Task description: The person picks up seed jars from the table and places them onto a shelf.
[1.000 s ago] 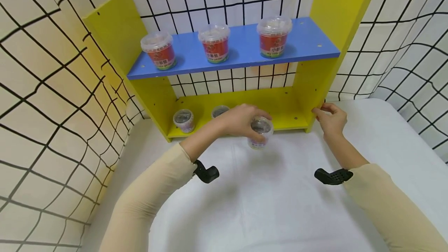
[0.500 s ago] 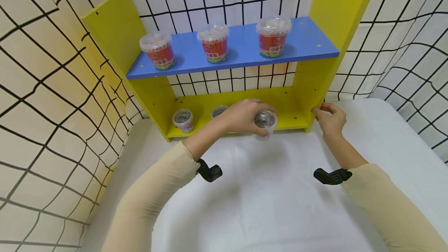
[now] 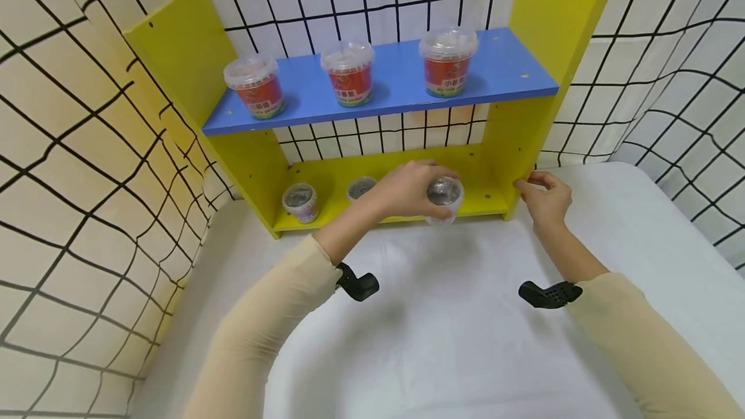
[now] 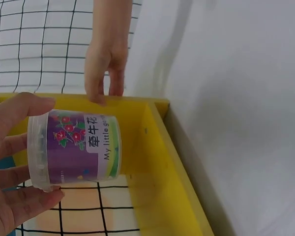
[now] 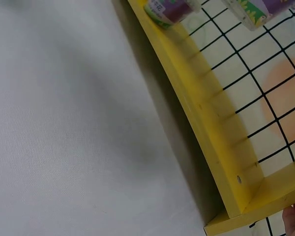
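Note:
My left hand (image 3: 407, 189) holds a clear-lidded plastic cup (image 3: 445, 198) by its rim, thumb on one side and fingers on the other. In the left wrist view the cup has a purple label (image 4: 71, 147) with flowers and "My little garden". It is in the air at the front of the lower yellow board (image 3: 474, 193) of the shelf. My right hand (image 3: 546, 199) grips the front edge of the yellow right side panel (image 3: 515, 147) near its foot. Two similar cups stand on the lower board: one at the left (image 3: 300, 203), one (image 3: 361, 187) partly behind my left arm.
Three red-labelled cups with clear lids, left (image 3: 256, 86), middle (image 3: 349, 73) and right (image 3: 448, 62), stand on the blue upper board (image 3: 392, 86). Black wire mesh (image 3: 658, 50) hangs behind and beside the shelf. A white cloth (image 3: 442, 322) covers the table.
My left hand has carried the cup a little right and away from me, toward the lower board. The right hand keeps its place on the side panel.

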`<state>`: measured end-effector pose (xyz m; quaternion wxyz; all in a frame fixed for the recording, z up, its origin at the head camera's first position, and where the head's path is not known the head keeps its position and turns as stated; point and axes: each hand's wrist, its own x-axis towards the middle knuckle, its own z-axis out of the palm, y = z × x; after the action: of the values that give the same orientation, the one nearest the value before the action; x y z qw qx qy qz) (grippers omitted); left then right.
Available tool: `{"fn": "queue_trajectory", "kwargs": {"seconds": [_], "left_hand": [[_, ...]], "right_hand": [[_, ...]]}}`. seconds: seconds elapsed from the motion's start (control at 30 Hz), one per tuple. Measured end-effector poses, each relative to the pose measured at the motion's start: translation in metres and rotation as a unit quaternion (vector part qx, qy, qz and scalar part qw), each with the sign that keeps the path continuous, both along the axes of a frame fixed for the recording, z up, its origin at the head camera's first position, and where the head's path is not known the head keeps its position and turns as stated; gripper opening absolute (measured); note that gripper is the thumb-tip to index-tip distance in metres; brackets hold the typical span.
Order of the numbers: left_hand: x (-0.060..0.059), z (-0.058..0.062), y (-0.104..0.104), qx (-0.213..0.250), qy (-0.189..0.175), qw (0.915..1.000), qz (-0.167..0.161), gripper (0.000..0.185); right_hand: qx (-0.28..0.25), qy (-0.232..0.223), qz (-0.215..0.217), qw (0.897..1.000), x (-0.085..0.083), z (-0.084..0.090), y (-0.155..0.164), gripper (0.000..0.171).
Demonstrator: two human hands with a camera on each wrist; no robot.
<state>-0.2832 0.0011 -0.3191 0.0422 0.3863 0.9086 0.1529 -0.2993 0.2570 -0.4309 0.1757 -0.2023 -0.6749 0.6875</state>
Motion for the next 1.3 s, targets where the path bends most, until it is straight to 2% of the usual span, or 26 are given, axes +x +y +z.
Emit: {"fn": "queue_trajectory", "kwargs": {"seconds": [0.23, 0.4, 0.5, 0.7, 0.87, 1.1, 1.3], "left_hand": [[-0.01, -0.003, 0.01, -0.011, -0.002, 0.9999, 0.013, 0.062], [-0.026, -0.018, 0.013, 0.009, -0.015, 0.9995, 0.025, 0.062], [-0.035, -0.026, 0.014, 0.022, -0.022, 0.9988, 0.04, 0.062], [-0.049, -0.04, 0.02, 0.011, -0.023, 0.9964, 0.081, 0.065], [-0.06, -0.055, 0.027, 0.012, -0.024, 0.9955, 0.091, 0.064], [-0.067, -0.075, 0.031, 0.02, -0.039, 0.9935, 0.106, 0.064], [-0.07, -0.08, 0.038, 0.024, -0.05, 0.9916, 0.117, 0.064]], "right_hand": [[0.011, 0.004, -0.006, 1.0, 0.003, 0.002, 0.003, 0.02], [0.028, -0.007, -0.006, 1.0, 0.003, 0.0, 0.002, 0.02], [0.028, 0.003, -0.008, 1.0, 0.002, -0.001, 0.001, 0.022], [0.039, 0.006, -0.008, 0.999, 0.0, -0.003, -0.002, 0.021], [0.039, 0.005, -0.01, 0.999, -0.002, -0.004, -0.005, 0.018], [0.055, -0.005, -0.006, 0.998, -0.001, -0.006, -0.005, 0.015], [0.058, -0.002, -0.013, 0.998, 0.0, -0.007, -0.001, 0.011]]}}
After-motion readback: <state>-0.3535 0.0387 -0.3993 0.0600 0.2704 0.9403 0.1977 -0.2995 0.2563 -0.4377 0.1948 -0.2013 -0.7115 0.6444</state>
